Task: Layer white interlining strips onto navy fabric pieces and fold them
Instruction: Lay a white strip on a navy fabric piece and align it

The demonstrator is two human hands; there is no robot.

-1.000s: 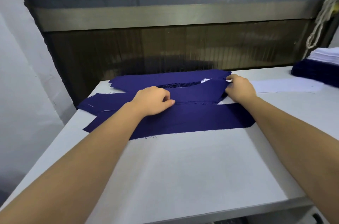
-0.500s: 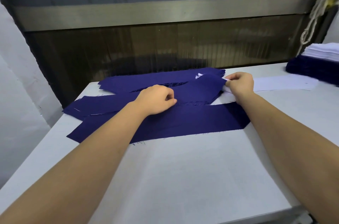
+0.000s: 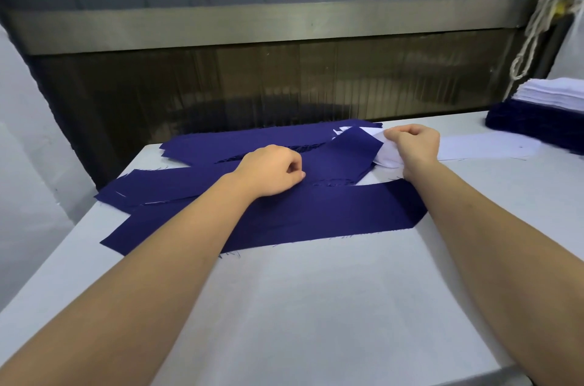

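Navy strip pinched down by left hand as anchor; right hand grips its lifted end with white interlining.

The pieces under my left hand are plain deep navy leaning to violet, with frayed threads of the same colour along the edges. The interlining at my right hand is plain white. A strip beyond that hand is white with a faint lilac cast. Further right, a stack is navy below and white on top. The table between my forearms is flat off-white. Ahead of both hands, the panel is dark brown with fine vertical streaks, under a dull bronze-grey band. The cord above the stack is cream.
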